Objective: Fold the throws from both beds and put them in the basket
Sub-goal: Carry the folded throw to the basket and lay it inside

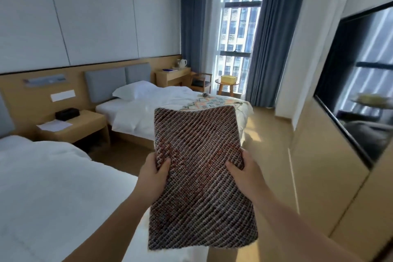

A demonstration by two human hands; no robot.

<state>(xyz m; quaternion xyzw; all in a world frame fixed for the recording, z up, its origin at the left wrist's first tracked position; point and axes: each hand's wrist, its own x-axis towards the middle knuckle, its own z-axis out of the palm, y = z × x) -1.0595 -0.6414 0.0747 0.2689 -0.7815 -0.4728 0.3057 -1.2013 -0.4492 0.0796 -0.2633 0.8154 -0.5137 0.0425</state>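
A folded brown woven throw (197, 151) is held up flat in front of me. My left hand (154, 173) grips its left edge and my right hand (242, 173) grips its right edge, thumbs on top. A second throw (214, 103), pale with a coloured geometric pattern, lies spread on the foot of the far bed (148, 110). A yellow basket (228, 80) stands on a small round table (220, 87) by the window. The near bed (53, 187) with white bedding is at my lower left.
A wooden nightstand (85, 125) with a black box and papers sits between the beds. A desk (172, 75) and a chair (201, 81) stand beyond the far bed. Blue curtains frame the window. A wall-mounted TV (361, 83) hangs on the right beside the wooden floor aisle (268, 134).
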